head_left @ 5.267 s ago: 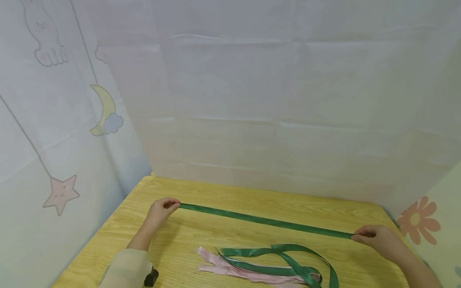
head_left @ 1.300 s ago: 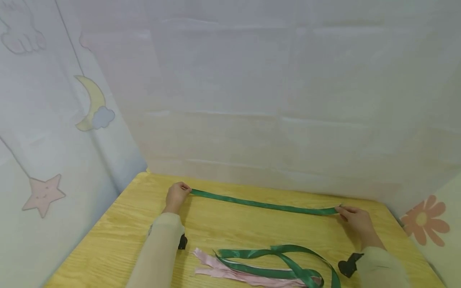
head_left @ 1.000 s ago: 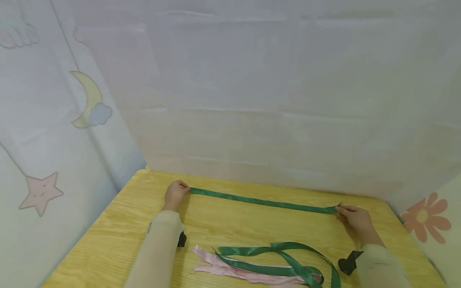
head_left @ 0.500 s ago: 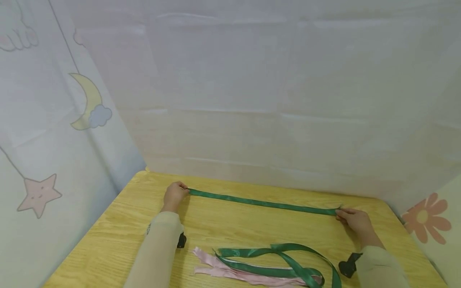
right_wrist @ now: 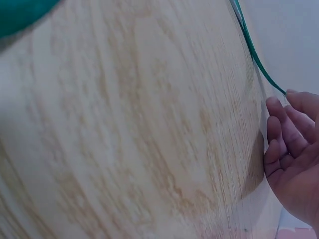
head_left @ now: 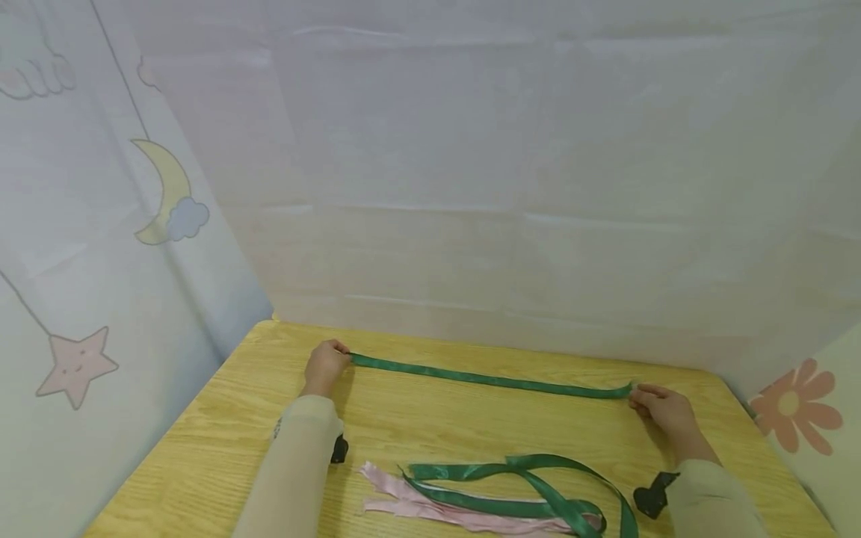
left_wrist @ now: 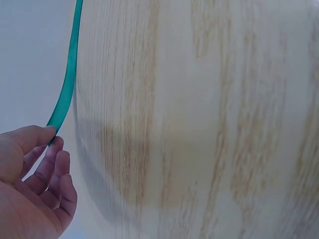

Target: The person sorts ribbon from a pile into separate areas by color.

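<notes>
A narrow green satin ribbon (head_left: pixel 491 379) stretches from hand to hand across the far part of the wooden table. At its left end, my left hand (head_left: pixel 326 368) pinches it between thumb and fingertips; the left wrist view shows the ribbon (left_wrist: pixel 67 79) rising to the thumb (left_wrist: pixel 37 133). The right hand (head_left: pixel 667 412) has the other end at its fingertips, where the ribbon curls up. In the right wrist view that frayed tip meets the thumb (right_wrist: pixel 303 102), and the other fingers are loosely bent. Nearer me lie more green ribbons (head_left: pixel 551 489) and pink ribbons (head_left: pixel 437 509).
The wooden table (head_left: pixel 222 441) ends at a pale hanging sheet (head_left: pixel 430 187) behind. A printed side sheet (head_left: pixel 60 284) stands at the left, and one with a flower (head_left: pixel 788 405) at the right. Dark wrist devices (head_left: pixel 651 497) sit by both sleeves.
Since the first frame both hands have moved farther back with the ribbon, and closer together. Lately only the right fingers have shifted, now at the ribbon's very tip, which bends upward.
</notes>
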The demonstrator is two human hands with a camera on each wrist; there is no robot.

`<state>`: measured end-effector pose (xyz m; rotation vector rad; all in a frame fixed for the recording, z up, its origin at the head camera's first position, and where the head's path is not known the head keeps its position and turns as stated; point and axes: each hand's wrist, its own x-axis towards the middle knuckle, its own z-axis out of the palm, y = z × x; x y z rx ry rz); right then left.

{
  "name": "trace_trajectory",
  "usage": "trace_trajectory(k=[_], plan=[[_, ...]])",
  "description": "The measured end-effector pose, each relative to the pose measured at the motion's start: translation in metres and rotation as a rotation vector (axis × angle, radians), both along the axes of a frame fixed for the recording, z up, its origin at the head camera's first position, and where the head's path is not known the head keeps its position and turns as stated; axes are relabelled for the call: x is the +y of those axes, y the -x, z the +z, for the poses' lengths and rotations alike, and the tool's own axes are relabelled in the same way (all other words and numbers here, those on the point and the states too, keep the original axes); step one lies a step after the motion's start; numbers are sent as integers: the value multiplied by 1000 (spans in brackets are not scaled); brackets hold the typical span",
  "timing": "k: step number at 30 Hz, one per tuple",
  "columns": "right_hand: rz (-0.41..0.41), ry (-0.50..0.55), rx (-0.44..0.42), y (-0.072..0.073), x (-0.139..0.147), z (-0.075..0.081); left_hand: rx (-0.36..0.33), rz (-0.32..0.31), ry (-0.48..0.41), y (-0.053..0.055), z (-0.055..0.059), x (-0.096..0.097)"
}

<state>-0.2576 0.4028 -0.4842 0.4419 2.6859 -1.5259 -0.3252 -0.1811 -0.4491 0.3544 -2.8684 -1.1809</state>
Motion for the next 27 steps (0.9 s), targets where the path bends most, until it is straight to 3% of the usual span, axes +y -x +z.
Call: trace_trajectory(k=[5,9,15,21,24,27], plan=[[-27,-64,6,-3,-1,6,-6,22,-1,-5,7,0],[-50,-1,23,-6,1,10,3,30,13,-9,11,-2],[-48,-45,98,-11,3,21,15,38,23,-11,13,-10],[39,-139,208,-13,-4,38,81,36,-37,-5,22,-17],[101,-175,267,-10,-14,52,143,-10,-71,-3,32,-14],[195,-197,271,-9,-29,68,193,-75,-107,-8,42,-2]])
